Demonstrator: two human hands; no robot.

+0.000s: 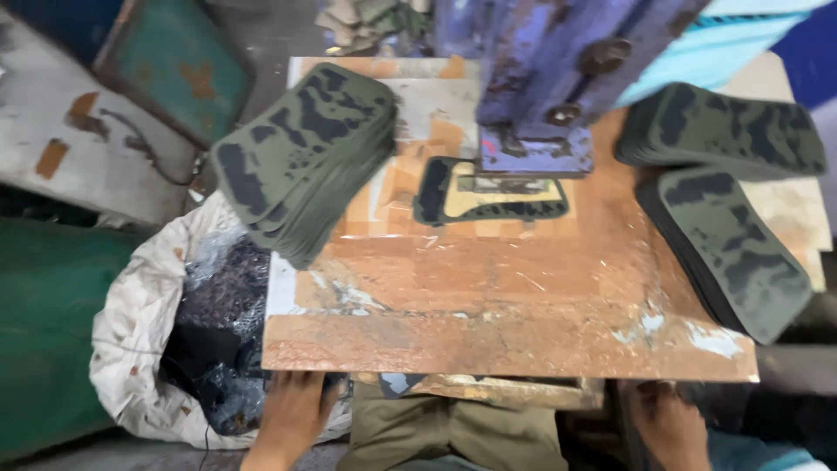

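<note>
One piece under press: a camouflage piece (pixel 488 196), cut open in its middle, lies beneath the blue press head (pixel 536 148), centre of frame.
Uncut stack: upper left (pixel 301 157), looks full.
Two other stacks: right edge (pixel 728 187).
My left hand (pixel 292 419): low, at the board's (pixel 488 305) front edge, holding nothing, I think.
My right hand (pixel 671 423): bottom right, grip unclear.
Sack of scraps (pixel 209 331): lower left.

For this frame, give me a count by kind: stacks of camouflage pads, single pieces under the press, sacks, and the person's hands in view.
Stacks of green-and-black camouflage fabric pads: 3 (left stack, upper right stack, lower right stack)
Cut-out camouflage piece under the blue metal press: 1
White sack of dark scraps: 1
Hands at the board's near edge: 2 (left hand, right hand)
Total: 7
</note>
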